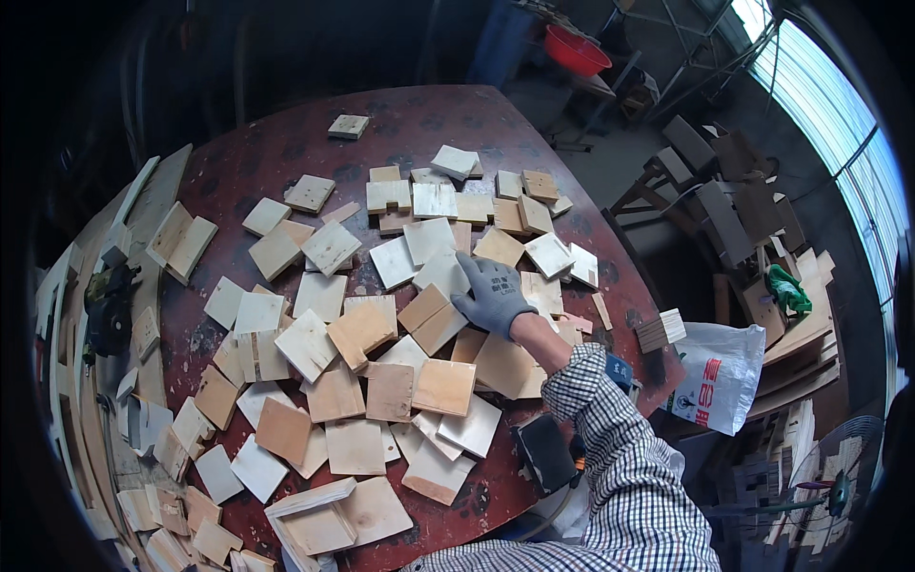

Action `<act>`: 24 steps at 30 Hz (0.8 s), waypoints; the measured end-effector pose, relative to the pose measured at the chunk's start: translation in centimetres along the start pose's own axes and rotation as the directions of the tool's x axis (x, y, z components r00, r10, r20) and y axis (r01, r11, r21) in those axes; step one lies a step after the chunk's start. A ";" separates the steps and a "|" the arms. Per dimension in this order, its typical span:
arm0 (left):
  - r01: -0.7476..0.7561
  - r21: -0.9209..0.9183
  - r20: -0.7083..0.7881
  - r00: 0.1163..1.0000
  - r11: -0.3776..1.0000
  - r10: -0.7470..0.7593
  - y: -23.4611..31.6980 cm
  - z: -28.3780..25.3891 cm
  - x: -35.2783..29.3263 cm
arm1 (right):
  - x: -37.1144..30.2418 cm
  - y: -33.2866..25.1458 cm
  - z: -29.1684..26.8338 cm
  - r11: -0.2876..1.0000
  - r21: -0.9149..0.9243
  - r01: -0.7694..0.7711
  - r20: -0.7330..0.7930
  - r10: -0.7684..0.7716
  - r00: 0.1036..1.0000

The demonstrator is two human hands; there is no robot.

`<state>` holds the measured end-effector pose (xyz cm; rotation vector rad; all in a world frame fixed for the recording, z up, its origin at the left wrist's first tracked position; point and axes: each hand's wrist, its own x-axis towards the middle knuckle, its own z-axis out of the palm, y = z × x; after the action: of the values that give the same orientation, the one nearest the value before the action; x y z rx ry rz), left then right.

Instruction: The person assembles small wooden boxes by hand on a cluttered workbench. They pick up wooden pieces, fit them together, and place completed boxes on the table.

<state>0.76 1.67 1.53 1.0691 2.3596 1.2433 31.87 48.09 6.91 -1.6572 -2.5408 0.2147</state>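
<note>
My right hand (495,296), in a grey work glove, reaches over the middle of a pile of wooden blocks. Its thumb and fingers close around the right side of a pale wooden block (441,273). Where the fingertips meet the wood is partly hidden. Flat, square-cut blocks lie around it, some overlapping, such as an orange-tinted block (444,386) nearer me and a notched block (389,196) farther off. My left hand is out of view; checked cloth shows at the lower edge.
The blocks lie on a dark red table (457,114). Long boards and a black tool (111,310) are at the left. A black box-shaped object (545,454) sits by my right forearm. Off the right edge are a white sack (717,377), a fan (839,496) and stacked boards.
</note>
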 end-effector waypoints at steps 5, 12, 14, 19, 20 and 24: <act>-0.061 0.088 0.008 0.998 0.994 0.061 -1.8 -0.7 -1.0 | 1.4 0.4 -0.7 0.871 0.410 0.271 -0.177 -0.216 0.960; 0.023 0.081 0.025 0.999 0.996 -0.025 -0.4 -1.1 -1.1 | 4.2 7.6 -3.8 0.944 -0.123 -0.307 0.212 0.328 0.921; 0.001 0.231 0.035 0.999 0.973 -0.009 -2.9 -0.8 -1.6 | 3.9 8.4 -4.5 0.931 -0.054 -0.360 0.055 0.363 0.930; -0.005 0.205 0.042 0.999 0.979 -0.003 -1.8 -0.8 -1.2 | 2.2 10.8 -6.7 0.817 0.013 -0.576 -0.415 0.529 0.740; -0.005 0.181 0.041 0.999 0.983 -0.002 -1.0 -0.8 -0.9 | 1.9 11.0 -7.1 0.814 -0.052 -0.578 -0.415 0.509 0.754; -0.130 0.095 -0.009 0.991 0.987 0.131 0.7 -0.8 -0.3 | 0.9 13.1 -6.8 0.782 -0.188 -0.594 -0.376 0.501 0.779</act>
<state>0.85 1.28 2.50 1.2667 2.4155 1.1966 44.43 54.60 11.31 -2.3133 -1.8613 -0.3871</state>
